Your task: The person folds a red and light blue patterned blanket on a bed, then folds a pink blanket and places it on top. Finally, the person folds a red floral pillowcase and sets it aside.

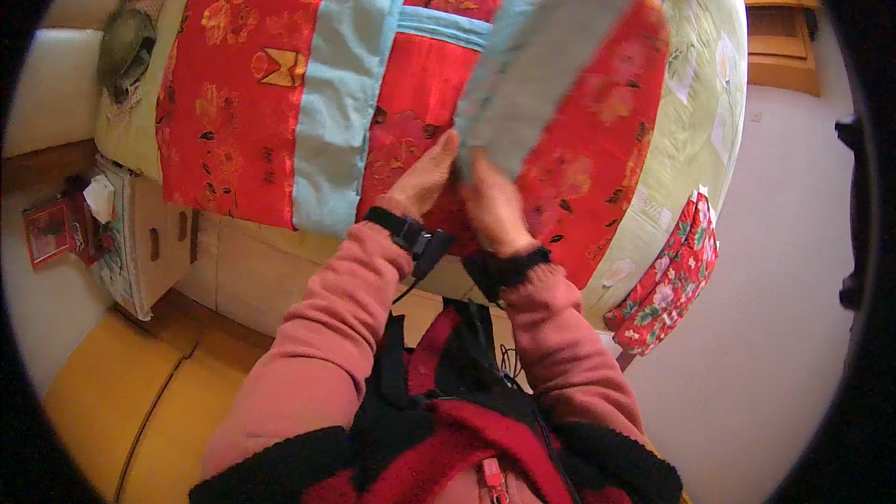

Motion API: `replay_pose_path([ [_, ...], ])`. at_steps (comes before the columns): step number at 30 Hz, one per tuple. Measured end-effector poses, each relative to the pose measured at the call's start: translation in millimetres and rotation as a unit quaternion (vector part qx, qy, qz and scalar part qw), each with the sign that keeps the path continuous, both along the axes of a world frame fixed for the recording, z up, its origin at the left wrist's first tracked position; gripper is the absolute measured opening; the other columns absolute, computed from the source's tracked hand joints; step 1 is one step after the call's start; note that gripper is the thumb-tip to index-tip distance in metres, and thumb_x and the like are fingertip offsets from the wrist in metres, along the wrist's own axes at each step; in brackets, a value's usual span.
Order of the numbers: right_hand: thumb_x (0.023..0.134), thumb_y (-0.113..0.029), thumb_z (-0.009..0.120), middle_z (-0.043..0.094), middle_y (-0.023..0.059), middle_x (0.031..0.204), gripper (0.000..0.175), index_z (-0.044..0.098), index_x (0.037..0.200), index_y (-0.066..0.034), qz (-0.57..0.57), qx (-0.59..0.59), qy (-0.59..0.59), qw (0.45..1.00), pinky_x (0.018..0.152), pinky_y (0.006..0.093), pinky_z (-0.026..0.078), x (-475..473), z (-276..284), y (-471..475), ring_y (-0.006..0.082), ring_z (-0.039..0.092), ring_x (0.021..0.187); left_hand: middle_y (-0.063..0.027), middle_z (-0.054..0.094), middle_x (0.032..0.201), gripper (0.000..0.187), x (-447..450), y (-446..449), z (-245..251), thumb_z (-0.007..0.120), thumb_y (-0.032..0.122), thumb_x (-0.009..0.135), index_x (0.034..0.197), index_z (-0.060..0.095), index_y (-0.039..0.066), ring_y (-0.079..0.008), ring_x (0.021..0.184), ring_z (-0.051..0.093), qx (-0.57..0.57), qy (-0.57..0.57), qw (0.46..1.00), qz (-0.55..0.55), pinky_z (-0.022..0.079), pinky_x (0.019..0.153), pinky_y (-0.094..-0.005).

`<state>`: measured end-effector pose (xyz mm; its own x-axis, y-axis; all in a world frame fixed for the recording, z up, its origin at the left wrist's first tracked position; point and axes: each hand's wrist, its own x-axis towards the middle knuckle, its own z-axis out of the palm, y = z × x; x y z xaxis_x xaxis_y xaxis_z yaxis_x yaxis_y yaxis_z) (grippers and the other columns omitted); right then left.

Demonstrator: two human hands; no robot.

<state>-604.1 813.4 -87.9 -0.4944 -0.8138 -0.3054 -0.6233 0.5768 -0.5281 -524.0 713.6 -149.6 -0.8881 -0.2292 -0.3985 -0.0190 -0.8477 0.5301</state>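
A red satin quilt (231, 119) with a floral pattern lies on the bed, its left part turned over so that a broad light-blue fabric band (341, 98) shows. On the right, a flap of the quilt with a grey-blue underside (560, 56) is raised and blurred. My right hand (495, 206) grips the near end of this flap. Close beside it, my left hand (427, 178) holds the flap's left edge, its fingertips partly hidden. Between band and flap, red fabric and a narrow light-blue strip (444, 26) are visible.
The pale green bedsheet (700, 84) shows around the quilt. A folded red floral cloth (668, 276) hangs at the bed's right corner. Left of the bed stand a bedside cabinet (150, 245) and a dark green object (126, 49). A cable (408, 292) runs from my left wrist strap.
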Motion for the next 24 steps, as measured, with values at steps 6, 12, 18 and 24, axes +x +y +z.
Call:
replay_pose_path([
  [6, 0.075, -0.021, 0.064, 0.053, 0.0196, 0.102, 0.060, 0.037, 0.125, -0.0026, 0.086, 0.075, -0.020, 0.993, 0.081, 0.0439, 0.040, 45, -41, -7, 0.0361, 0.048, 0.100, -0.0083, 0.044, 0.126, 0.071, 50, -11, -20, 0.049, 0.048, 0.088, 0.136, 0.025, 0.002, -0.0196, 0.117, 0.039, -0.052, -0.146, 0.988, 0.010, 0.030, 0.099, -0.0328],
  [12, 0.078, -0.022, 0.061, 0.053, 0.0151, 0.109, 0.044, 0.047, 0.115, -0.0030, 0.096, 0.027, -0.064, 0.993, 0.083, 0.0433, 0.038, 30, -29, 22, 0.0348, 0.047, 0.101, -0.0138, 0.051, 0.115, 0.058, 26, -2, -20, 0.066, 0.023, 0.081, 0.124, 0.037, -0.002, -0.0208, 0.104, 0.048, -0.148, -0.164, 0.975, 0.012, 0.039, 0.089, -0.0331],
  [18, 0.075, -0.012, 0.062, 0.056, 0.0152, 0.099, 0.031, 0.054, 0.104, -0.0037, -0.056, -0.104, 0.005, 0.993, 0.080, 0.0415, 0.040, -20, -17, 85, 0.0339, 0.050, 0.093, -0.0268, 0.058, 0.099, 0.053, 13, 29, -38, 0.064, 0.010, 0.071, 0.117, 0.041, 0.000, -0.0397, 0.097, 0.056, -0.418, -0.325, 0.847, 0.052, 0.044, 0.082, -0.0422],
  [24, 0.075, -0.023, 0.068, 0.047, 0.0172, 0.120, 0.058, 0.042, 0.123, -0.0024, -0.189, -0.024, 0.294, 0.937, 0.094, 0.0416, 0.031, -102, -30, 212, 0.0341, 0.042, 0.110, -0.0297, 0.058, 0.094, 0.040, 13, 53, -44, 0.061, 0.013, 0.074, 0.108, 0.043, 0.001, -0.0464, 0.092, 0.054, -0.460, -0.427, 0.777, 0.040, 0.043, 0.079, -0.0486],
])
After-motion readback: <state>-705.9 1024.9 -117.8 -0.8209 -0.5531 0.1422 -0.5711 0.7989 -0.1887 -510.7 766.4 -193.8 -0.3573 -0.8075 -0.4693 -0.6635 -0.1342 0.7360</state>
